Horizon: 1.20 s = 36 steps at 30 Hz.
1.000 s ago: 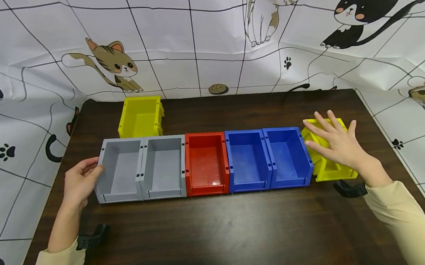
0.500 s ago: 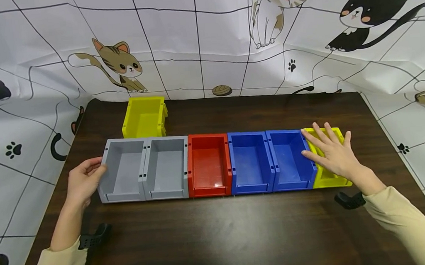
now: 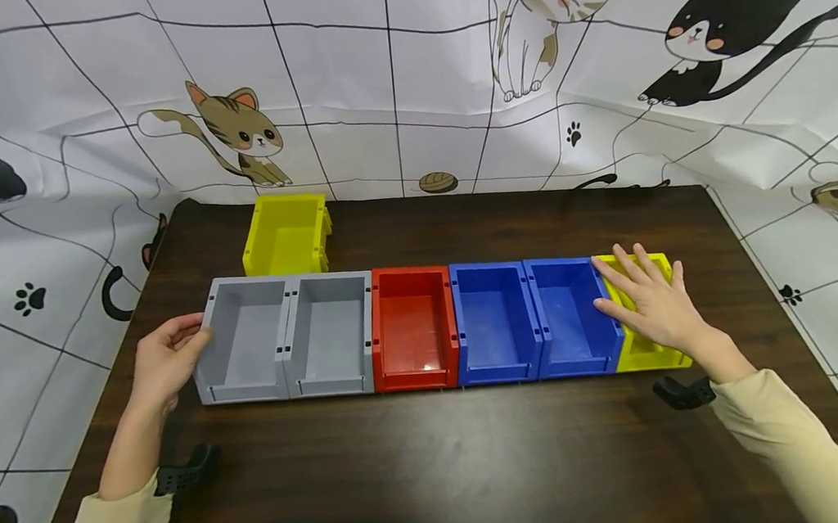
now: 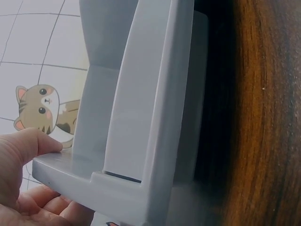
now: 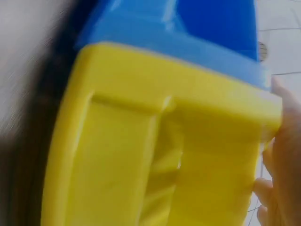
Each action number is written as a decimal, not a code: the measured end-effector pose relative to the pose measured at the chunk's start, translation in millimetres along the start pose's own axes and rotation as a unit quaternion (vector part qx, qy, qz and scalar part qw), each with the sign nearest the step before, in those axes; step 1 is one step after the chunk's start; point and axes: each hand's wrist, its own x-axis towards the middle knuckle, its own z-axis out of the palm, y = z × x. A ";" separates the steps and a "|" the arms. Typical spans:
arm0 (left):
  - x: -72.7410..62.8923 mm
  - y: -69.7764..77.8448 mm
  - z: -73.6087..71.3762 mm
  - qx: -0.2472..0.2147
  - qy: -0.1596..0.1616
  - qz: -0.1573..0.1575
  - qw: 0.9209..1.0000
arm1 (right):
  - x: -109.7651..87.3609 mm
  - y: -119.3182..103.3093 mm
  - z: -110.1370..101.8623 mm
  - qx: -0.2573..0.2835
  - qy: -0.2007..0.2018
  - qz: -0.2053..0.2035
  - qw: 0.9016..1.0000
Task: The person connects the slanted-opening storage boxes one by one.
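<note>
A row of plastic storage bins stands side by side on the dark wooden table. At its left end my left hand (image 3: 164, 359) pinches the side wall of a grey bin (image 3: 248, 349). In the left wrist view the thumb lies over that wall's rim, fingers below. A second grey bin (image 3: 329, 334), a red bin (image 3: 415, 327) and two blue bins (image 3: 493, 313) follow rightward. At the right end my right hand (image 3: 655, 308), fingers spread, rests over a yellow bin (image 3: 644, 359) and partly hides it. The right wrist view shows this yellow bin (image 5: 113, 150) against the blue one.
Another yellow bin (image 3: 286, 235) stands behind the grey bins. The dark wooden table (image 3: 436, 474) extends in front of the row. A white sheet (image 3: 345, 70) printed with cats hangs behind and beside the table.
The right-hand yellow bin has shifted left and straightened, from slightly askew to flush with the blue bin. My right hand moved with it. The left hand keeps its grip on the grey bin.
</note>
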 end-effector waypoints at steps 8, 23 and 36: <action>-1.6 -1.4 -0.3 -0.002 -0.009 0.005 1.000 | 13.7 -12.7 -2.1 0.045 0.087 -0.028 0.995; -14.9 18.8 -7.0 -0.030 -0.012 -0.005 0.999 | 70.7 -57.0 -38.8 0.130 0.142 -0.082 0.978; -32.7 63.4 -14.7 -0.060 -0.023 -0.015 0.998 | 122.7 -109.3 -47.0 0.183 0.105 -0.123 0.970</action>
